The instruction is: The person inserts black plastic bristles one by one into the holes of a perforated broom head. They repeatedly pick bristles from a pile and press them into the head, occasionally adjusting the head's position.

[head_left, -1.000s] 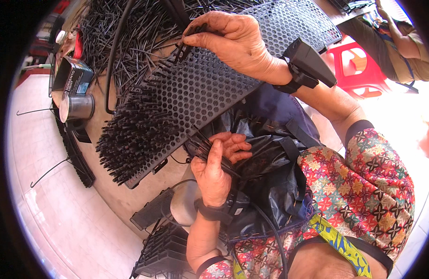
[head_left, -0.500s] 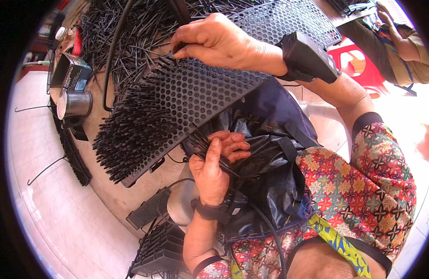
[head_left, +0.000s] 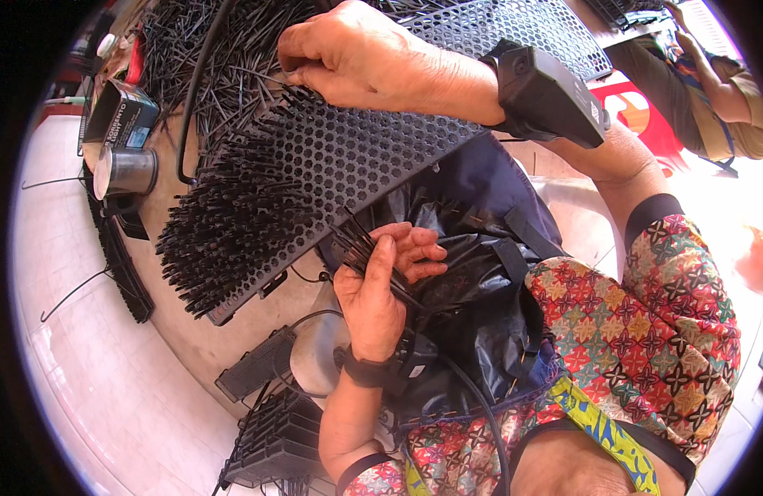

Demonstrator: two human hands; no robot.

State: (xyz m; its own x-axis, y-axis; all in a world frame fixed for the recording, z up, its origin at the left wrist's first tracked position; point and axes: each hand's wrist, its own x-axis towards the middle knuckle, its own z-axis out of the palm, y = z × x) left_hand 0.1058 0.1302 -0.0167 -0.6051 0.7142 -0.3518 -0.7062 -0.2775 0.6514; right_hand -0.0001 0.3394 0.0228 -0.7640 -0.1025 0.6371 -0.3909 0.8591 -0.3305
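Head view: a person sits and works with both hands over a lap covered by a black plastic bag (head_left: pixel 480 273)
Left hand (head_left: pixel 380 291): palm up, fingers curled around a small bunch of thin black sticks (head_left: pixel 361 248)
Right hand (head_left: pixel 373 58): up high, fingers pressed together, pinching a stick at the top edge of the black tray with holes (head_left: pixel 348 157)
Tray: tilted, resting between the hands, its lower left part full of sticks poking out
Loose sticks (head_left: pixel 208 58): a big pile on the worktop, behind the tray
Metal cup (head_left: pixel 126 171): on the worktop, left of the tray
Wrists: each wears a black band with a small box
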